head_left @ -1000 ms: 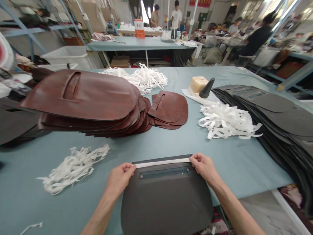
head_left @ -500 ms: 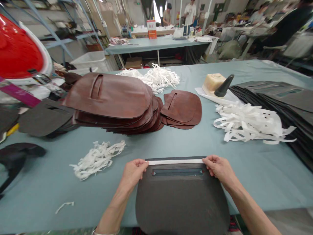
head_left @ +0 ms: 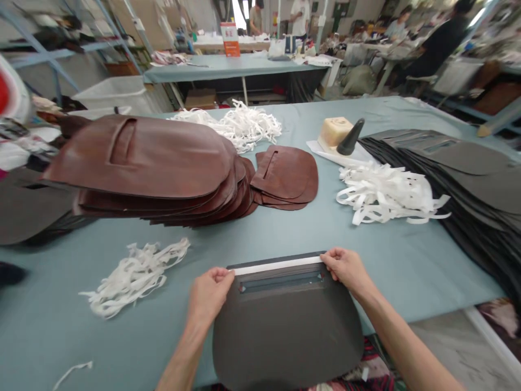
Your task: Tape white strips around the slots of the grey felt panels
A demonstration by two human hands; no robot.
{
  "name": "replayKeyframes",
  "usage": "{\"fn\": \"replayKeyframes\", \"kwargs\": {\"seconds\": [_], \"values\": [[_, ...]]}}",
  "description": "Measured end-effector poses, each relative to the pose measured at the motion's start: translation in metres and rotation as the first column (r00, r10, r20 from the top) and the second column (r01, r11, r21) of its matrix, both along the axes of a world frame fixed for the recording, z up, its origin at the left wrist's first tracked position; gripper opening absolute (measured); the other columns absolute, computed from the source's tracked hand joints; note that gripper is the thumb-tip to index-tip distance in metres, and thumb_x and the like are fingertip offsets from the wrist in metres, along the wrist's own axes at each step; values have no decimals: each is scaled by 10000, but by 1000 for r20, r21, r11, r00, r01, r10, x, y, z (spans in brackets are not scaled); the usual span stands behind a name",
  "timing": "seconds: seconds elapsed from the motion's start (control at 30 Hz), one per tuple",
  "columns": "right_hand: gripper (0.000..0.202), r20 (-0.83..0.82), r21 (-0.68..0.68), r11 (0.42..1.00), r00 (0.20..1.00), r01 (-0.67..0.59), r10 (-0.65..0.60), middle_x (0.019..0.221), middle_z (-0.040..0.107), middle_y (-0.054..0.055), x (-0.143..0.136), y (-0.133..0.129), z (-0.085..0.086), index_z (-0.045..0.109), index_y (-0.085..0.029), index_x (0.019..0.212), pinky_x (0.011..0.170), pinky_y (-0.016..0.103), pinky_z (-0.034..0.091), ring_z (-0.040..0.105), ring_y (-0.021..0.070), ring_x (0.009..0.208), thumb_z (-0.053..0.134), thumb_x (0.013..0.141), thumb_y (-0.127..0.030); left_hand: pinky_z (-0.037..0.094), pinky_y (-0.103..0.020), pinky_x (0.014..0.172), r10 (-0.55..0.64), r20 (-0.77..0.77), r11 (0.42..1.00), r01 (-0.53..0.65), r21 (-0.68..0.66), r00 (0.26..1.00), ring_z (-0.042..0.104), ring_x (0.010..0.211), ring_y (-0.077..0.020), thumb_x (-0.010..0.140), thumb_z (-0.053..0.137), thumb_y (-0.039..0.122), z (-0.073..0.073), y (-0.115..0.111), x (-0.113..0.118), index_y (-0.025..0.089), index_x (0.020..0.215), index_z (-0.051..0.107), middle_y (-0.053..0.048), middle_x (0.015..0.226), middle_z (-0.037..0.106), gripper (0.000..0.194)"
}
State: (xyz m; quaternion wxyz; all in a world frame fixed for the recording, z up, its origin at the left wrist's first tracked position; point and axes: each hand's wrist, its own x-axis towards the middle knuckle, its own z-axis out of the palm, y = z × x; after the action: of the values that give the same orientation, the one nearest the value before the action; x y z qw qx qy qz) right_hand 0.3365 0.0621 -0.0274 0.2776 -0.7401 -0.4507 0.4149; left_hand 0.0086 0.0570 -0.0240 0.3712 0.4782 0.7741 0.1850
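A dark grey leather-like panel (head_left: 285, 331) with rounded lower corners lies at the front table edge, partly over it. Near its top edge is a zipped slot (head_left: 280, 282). Along the top edge runs a narrow white strip (head_left: 277, 265). My left hand (head_left: 212, 290) pinches the strip's left end against the panel corner. At the right end, my right hand (head_left: 344, 269) pinches strip and panel corner in the same way. The strip looks straight between both hands.
Brown leather panels (head_left: 163, 157) are stacked at left, with a smaller brown pile (head_left: 287, 176) beside them. White strips (head_left: 391, 193) lie in heaps, one (head_left: 134, 277) near my left. A cream block (head_left: 334, 132) and black cone (head_left: 350, 137) stand before dark panels (head_left: 456, 157).
The camera view has turned a little to the right. The panel now appears slightly tilted, its right side higher. Both hands keep their pinch on the strip ends.
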Motion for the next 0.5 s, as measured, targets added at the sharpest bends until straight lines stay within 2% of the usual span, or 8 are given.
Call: {"fn": "replayKeyframes", "kwargs": {"seconds": [0.07,0.17,0.23,0.3,0.4,0.5], "values": [[205,13,6,1000,1000,14,-14,403,496,-46,0,0,-1,533,-188,611,395,200,290,427,80,340,563,713,-363,355,-262,536,-22,-152,999,28,37,988,546,536,-167,742,544,489,1,-1,3,206,765,592,11,595,602,288],[170,34,10,999,999,37,-37,458,544,-39,-1,0,-3,547,-183,637,396,189,306,457,75,351,553,714,-335,401,-272,611,-42,-315,975,108,192,948,577,646,-177,785,530,439,0,-5,10,203,906,552,-6,754,624,265],[149,54,7,999,998,45,-45,470,558,-35,-1,0,-4,556,-179,652,391,185,307,467,76,350,549,711,-315,420,-275,669,-107,-408,918,247,309,907,585,740,-181,844,480,377,-1,-10,15,202,940,549,-25,862,625,211],[137,77,-4,999,996,47,-47,457,551,-35,-1,0,-6,556,-175,648,384,182,298,468,77,345,548,708,-298,425,-292,741,-166,-549,835,413,364,819,575,834,-196,892,418,296,0,-17,20,195,951,575,-45,930,625,196],[127,119,-21,999,992,42,-39,440,537,-40,-1,1,-10,558,-174,646,390,181,287,470,78,349,547,712,-282,419,-336,791,-210,-751,764,584,274,626,549,895,-227,890,390,156,2,-29,26,163,1052,600,-75,1004,623,265],[111,184,-30,999,983,34,-28,449,537,-41,-1,2,-9,572,-176,665,420,189,291,474,81,369,546,727,-265,427,-345,755,-311,-841,717,690,98,442,534,918,-238,840,387,35,6,-39,31,183,1254,533,-96,1097,599,464]]}}
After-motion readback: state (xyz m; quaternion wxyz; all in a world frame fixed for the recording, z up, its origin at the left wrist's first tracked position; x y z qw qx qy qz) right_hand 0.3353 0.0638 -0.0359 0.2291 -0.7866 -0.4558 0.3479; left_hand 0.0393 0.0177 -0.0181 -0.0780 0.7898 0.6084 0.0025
